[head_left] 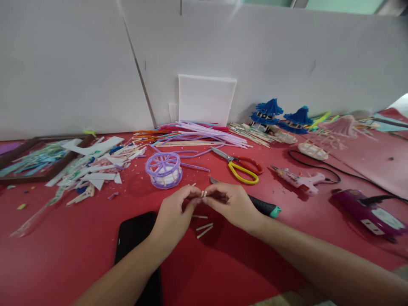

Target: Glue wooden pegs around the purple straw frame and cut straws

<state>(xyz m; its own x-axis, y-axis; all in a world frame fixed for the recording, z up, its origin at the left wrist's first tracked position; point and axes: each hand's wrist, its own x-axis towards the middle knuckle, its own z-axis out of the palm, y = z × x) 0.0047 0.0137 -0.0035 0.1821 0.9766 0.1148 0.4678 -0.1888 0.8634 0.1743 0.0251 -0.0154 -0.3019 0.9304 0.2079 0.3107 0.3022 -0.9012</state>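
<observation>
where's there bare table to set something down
Bare red tabletop shows front left, between the crumpled clear plastic strip and the flat black phone, and front centre, between phone and right forearm. Crowded: beyond the left hand and right hand, with red-and-yellow-handled metal scissors and lilac pipe cleaners.

Red table [255, 263] bears scissors [244, 166], a phone [135, 231], a glue gun [299, 179] and apparently sticks [204, 230].

Phone [137, 231] left of sticks [204, 230]; scissors [244, 166] behind sticks.
</observation>
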